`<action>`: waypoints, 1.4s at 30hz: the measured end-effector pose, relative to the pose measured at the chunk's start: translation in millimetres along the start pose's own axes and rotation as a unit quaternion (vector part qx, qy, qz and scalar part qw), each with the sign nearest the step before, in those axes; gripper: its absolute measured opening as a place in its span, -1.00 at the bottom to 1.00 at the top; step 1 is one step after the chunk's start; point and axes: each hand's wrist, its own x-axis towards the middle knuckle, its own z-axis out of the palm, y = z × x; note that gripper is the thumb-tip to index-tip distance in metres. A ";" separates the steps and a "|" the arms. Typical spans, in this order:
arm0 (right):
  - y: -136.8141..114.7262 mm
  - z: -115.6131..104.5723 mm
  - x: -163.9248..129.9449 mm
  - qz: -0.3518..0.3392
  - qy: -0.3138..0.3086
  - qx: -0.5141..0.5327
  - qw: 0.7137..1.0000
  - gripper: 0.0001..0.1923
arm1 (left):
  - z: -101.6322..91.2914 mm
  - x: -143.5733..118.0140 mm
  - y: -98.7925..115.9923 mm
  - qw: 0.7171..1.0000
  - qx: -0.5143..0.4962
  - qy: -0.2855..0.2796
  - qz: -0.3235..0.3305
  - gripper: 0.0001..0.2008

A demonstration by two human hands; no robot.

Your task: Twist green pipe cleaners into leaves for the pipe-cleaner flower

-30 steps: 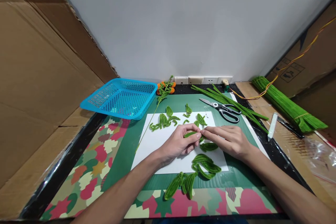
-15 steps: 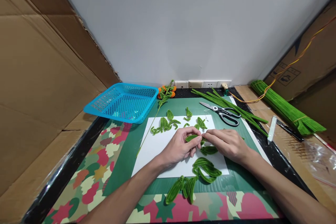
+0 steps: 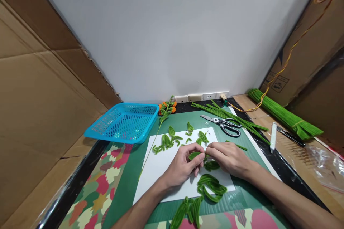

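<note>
Over the white paper point(image 3: 158, 171), my left hand point(image 3: 186, 161) pinches a green pipe-cleaner leaf point(image 3: 192, 155) between thumb and fingers. My right hand point(image 3: 228, 158) is closed at the tip of the same leaf, its fingertips touching those of the left; the exact spot gripped is hidden. Just below the right fingers lies another fuzzy green leaf point(image 3: 211, 165). A cluster of curved leaves point(image 3: 212, 186) rests nearer to me, with more leaves point(image 3: 188, 211) at the mat's front. Smaller leaf pieces point(image 3: 166, 141) are spread on the paper's far left.
A blue basket point(image 3: 120, 139) stands at the back left, beside orange flowers on a green stem point(image 3: 166, 109). Scissors point(image 3: 224, 123) and loose green pipe cleaners point(image 3: 242, 121) lie at the back right. Farther right are a white stick point(image 3: 273, 137) and a pipe-cleaner bundle point(image 3: 285, 114).
The camera has tilted up, so the table appears lower in the picture. Both hands stay together at the leaf, with little change in their hold.
</note>
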 end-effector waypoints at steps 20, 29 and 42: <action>-6.8 9.8 7.1 0.045 0.013 0.056 0.997 -0.56 | 9.6 -1.2 7.0 0.993 -0.100 0.006 -0.064 -0.60; -8.6 16.1 1.2 0.106 -0.009 0.129 0.986 -0.52 | 8.1 -0.8 5.6 0.995 -0.075 -0.003 -0.065 -0.59; -11.6 20.3 0.9 0.216 -0.008 0.311 0.926 -0.57 | 10.0 -10.8 11.6 0.982 0.156 0.081 0.067 -0.75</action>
